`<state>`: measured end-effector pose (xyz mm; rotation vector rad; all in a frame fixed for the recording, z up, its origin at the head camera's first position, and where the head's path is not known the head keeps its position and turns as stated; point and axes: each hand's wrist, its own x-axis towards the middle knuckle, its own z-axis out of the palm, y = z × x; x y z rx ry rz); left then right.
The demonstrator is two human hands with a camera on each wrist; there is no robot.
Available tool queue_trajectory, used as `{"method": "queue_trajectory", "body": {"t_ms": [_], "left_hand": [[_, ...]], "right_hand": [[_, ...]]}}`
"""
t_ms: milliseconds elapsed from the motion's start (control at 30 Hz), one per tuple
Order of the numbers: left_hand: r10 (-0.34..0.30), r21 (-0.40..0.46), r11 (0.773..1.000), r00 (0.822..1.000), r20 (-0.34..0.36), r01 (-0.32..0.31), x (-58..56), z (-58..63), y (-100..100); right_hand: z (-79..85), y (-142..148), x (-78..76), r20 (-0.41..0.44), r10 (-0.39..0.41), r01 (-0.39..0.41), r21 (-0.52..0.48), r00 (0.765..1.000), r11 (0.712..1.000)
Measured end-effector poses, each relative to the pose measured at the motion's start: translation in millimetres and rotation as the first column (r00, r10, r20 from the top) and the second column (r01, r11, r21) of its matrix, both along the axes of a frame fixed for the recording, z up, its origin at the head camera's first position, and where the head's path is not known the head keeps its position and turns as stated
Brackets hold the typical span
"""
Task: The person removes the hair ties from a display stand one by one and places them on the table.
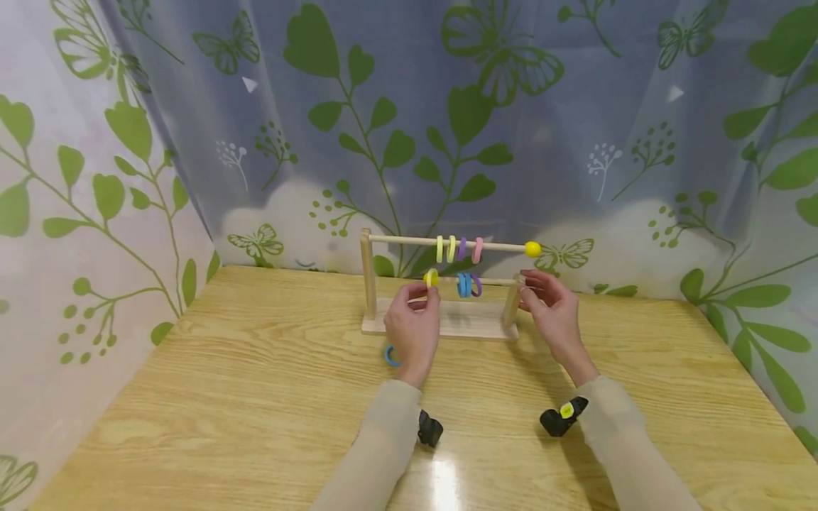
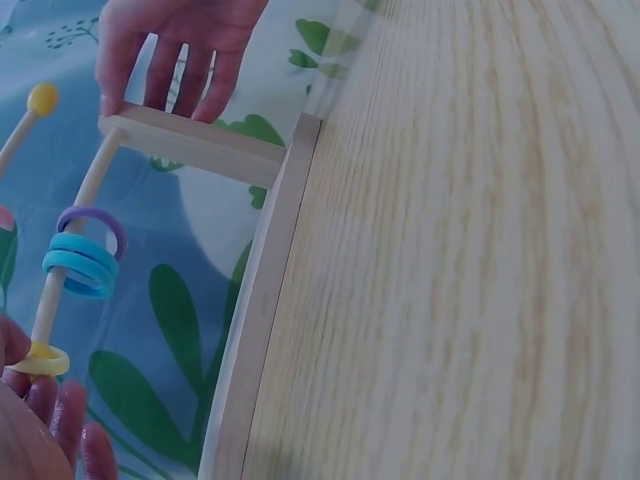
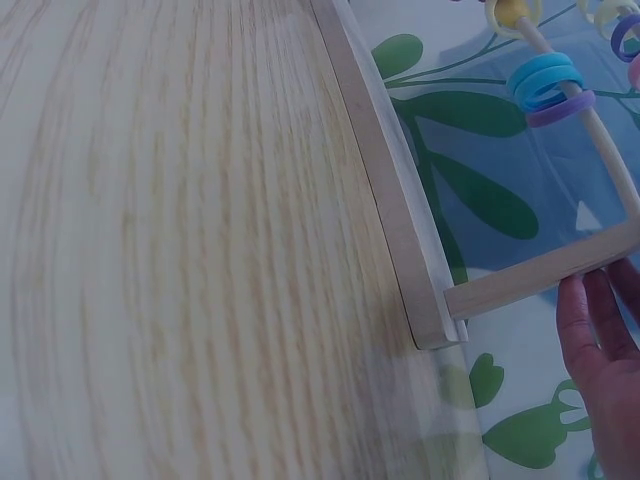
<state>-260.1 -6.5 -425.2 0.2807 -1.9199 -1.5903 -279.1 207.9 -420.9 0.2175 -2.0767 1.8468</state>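
Observation:
A wooden rack (image 1: 476, 328) has two horizontal rods carrying coloured rings. My left hand (image 1: 414, 326) pinches a pale yellow ring (image 2: 52, 364) at the yellow-tipped end of the lower rod. The ring surrounds the tip or rod end; its exact seating is partly hidden by fingers. Farther along that rod hang blue rings (image 2: 80, 265) and a purple ring (image 1: 476, 285). At the other end, my right hand (image 1: 556, 316) holds the top of the short wooden post (image 3: 540, 270) between thumb and fingers.
Two pale yellow rings (image 1: 451, 249), a purple ring and a pink ring (image 1: 478, 250) hang on the upper rod, which ends in a yellow ball (image 1: 533, 249). A loose blue ring (image 1: 389, 355) lies on the table (image 1: 255, 397) beside my left wrist. A patterned curtain (image 1: 409, 142) stands behind.

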Motion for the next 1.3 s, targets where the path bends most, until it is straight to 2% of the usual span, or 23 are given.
{"method": "queue_trajectory", "body": {"t_ms": [400, 567, 800, 1067, 1300], "left_hand": [[0.017, 0.012, 1.0, 0.999, 0.038, -0.018, -3.6, -1.4, -6], [0.028, 0.007, 1.0, 0.999, 0.028, -0.028, -3.7, -1.0, -10], [0.011, 0.003, 1.0, 0.999, 0.03, -0.011, -2.6, -1.1, -17], [0.006, -0.023, 1.0, 1.0, 0.0, -0.006, -1.2, 0.5, -26], [0.01, -0.035, 0.999, 1.0, -0.028, -0.01, -0.8, -2.9, -35]], "right_hand": [[0.1, 1, -0.6, -0.002, -0.005, 0.005, 0.009, 1.0, 1.0], [-0.1, 2, -0.7, 0.0, -0.003, 0.003, 0.001, 1.0, 1.0], [-1.4, 2, -1.0, 0.0, -0.001, 0.001, -0.004, 1.0, 1.0], [-1.3, 2, -0.5, -0.001, -0.002, 0.002, 0.002, 1.0, 1.0], [-1.6, 1, -0.6, 0.001, -0.006, 0.006, -0.007, 1.0, 1.0]]}}
